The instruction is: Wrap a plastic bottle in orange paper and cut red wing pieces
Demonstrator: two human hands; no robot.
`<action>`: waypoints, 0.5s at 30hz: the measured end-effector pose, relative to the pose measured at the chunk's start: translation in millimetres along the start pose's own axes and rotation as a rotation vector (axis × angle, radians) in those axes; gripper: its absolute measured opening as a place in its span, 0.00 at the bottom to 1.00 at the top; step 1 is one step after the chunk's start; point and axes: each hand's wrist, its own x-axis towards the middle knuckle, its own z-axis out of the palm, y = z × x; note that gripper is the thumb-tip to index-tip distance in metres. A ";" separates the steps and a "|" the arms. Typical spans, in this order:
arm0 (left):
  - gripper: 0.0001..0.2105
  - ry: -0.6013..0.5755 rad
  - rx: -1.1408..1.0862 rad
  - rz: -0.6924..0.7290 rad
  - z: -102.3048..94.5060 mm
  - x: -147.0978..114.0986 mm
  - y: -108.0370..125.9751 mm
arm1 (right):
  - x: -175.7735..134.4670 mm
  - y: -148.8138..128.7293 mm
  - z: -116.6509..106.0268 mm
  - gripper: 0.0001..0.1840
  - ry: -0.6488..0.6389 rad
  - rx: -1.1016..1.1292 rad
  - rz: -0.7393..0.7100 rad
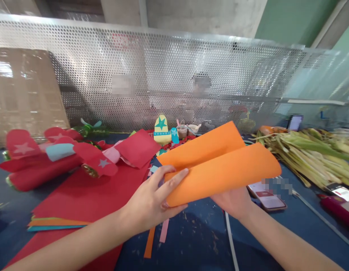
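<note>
A sheet of orange craft paper [219,175], partly rolled, is held up above the table between my two hands. My left hand [151,195] grips its left end, with fingers on top and thumb below. Beneath the roll, my right hand [233,201] supports it, its fingers hidden behind the paper. Something shiny shows at the roll's left end by my left fingers, too covered to make out. Below hang or lie an orange strip [150,242] and a pink strip [164,230].
Red paper sheets [86,194] and a red paper airplane [50,163] lie left. A yellow paper piece with a star [162,130] stands behind. At right are a phone [267,197], corn husks [312,154] and a maroon object [336,207]. A perforated metal panel [168,64] borders the back.
</note>
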 end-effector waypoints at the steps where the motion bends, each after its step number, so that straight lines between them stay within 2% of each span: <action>1: 0.30 -0.002 0.020 0.017 -0.1 0.0 0.0 | -1.1 -0.8 0.3 0.20 -0.017 0.015 -0.002; 6: 0.27 0.049 0.089 0.118 -1.5 -0.8 1.4 | -2.9 -3.9 -19.7 0.15 -0.166 0.105 0.025; 9: 0.25 0.114 0.153 0.135 -0.5 -3.6 4.4 | -4.7 -7.3 -30.8 0.14 -0.197 0.126 0.061; 12: 0.25 0.174 0.168 0.110 0.9 -5.2 8.8 | -8.7 -14.1 -19.6 0.15 -0.193 0.024 0.061; 15: 0.28 0.247 0.127 0.091 0.7 -5.1 12.7 | -11.7 -19.8 0.0 0.16 -0.142 -0.207 0.036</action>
